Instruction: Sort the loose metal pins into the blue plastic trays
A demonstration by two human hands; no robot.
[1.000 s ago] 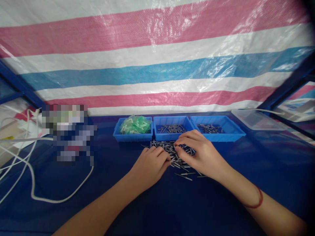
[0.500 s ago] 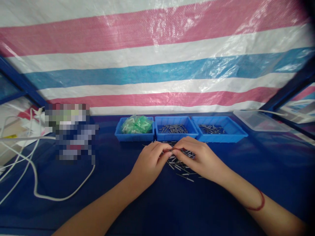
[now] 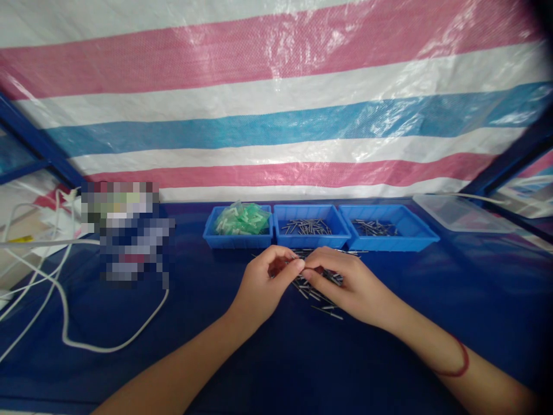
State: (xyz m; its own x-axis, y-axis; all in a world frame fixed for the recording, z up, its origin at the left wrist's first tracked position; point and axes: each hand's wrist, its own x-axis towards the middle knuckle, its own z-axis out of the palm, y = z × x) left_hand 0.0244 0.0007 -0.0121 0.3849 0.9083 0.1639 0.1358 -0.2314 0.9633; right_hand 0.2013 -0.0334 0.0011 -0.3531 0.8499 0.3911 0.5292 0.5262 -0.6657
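Both hands have lifted slightly off the loose heap of thin grey metal pins (image 3: 322, 288), and now the left hand (image 3: 263, 285) and right hand (image 3: 345, 282) meet fingertip to fingertip, pinched together over it; what they pinch is too small to tell. Just behind the heap sit three shallow blue plastic trays (image 3: 311, 237) and, left of it, a white cable (image 3: 64, 323).

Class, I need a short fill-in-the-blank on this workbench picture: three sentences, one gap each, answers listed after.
1. Behind the loose pile of metal pins stand ____ blue trays in a row.
2. The left-most tray holds a bag of ____ parts.
3. The left hand and right hand meet at their ____.

Answers: three; green; fingertips
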